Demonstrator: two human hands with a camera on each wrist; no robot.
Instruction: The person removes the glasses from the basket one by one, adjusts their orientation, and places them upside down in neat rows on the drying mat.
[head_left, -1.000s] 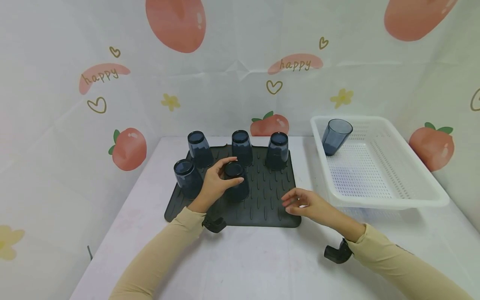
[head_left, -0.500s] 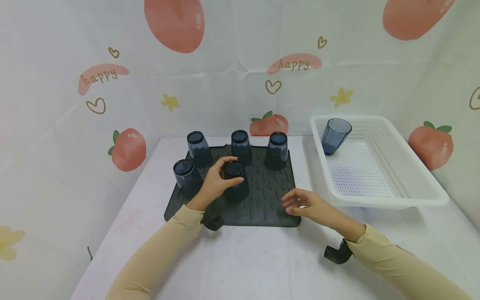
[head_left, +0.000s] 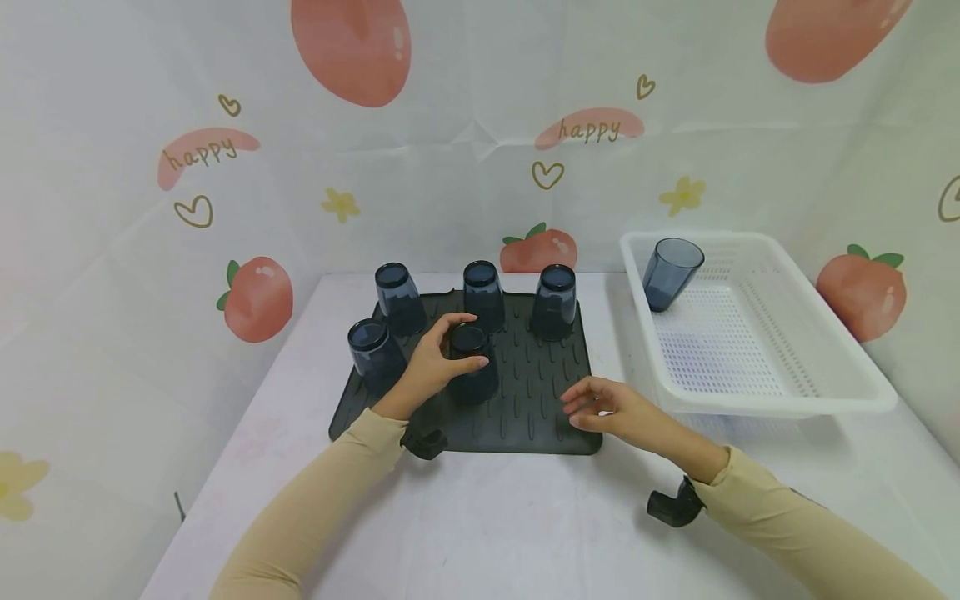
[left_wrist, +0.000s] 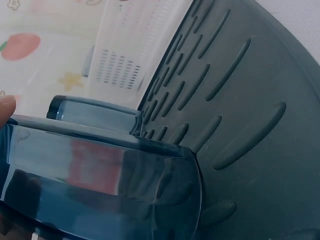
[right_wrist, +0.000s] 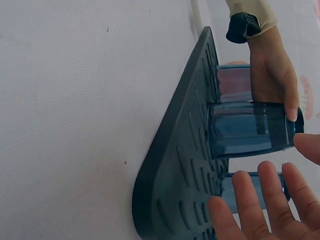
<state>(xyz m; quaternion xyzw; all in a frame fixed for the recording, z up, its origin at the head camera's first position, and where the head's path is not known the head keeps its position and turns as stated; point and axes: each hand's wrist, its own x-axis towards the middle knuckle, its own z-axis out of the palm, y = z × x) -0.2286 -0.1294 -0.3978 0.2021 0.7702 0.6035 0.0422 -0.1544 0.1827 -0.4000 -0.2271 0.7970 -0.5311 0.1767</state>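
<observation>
In the head view, my left hand (head_left: 424,371) holds an upside-down dark blue drinking glass (head_left: 476,385) near its base, thumb on one side and fingers on the other. The glass stands rim down on a black ridged drying mat (head_left: 517,429). Close up in the left wrist view, the same glass (left_wrist: 95,175) touches the mat. Over the mat's front right corner hovers my right hand (head_left: 622,410), fingers loosely bent and holding nothing. In the right wrist view, the right hand's fingers (right_wrist: 272,187) are spread apart from the held glass.
Several more upside-down glasses stand on the mat: one at left (head_left: 377,358), three along the back, including a right one (head_left: 555,304). A white plastic basket (head_left: 780,406) at right holds one tilted glass (head_left: 670,279). A printed cloth (head_left: 435,192) hangs behind the table.
</observation>
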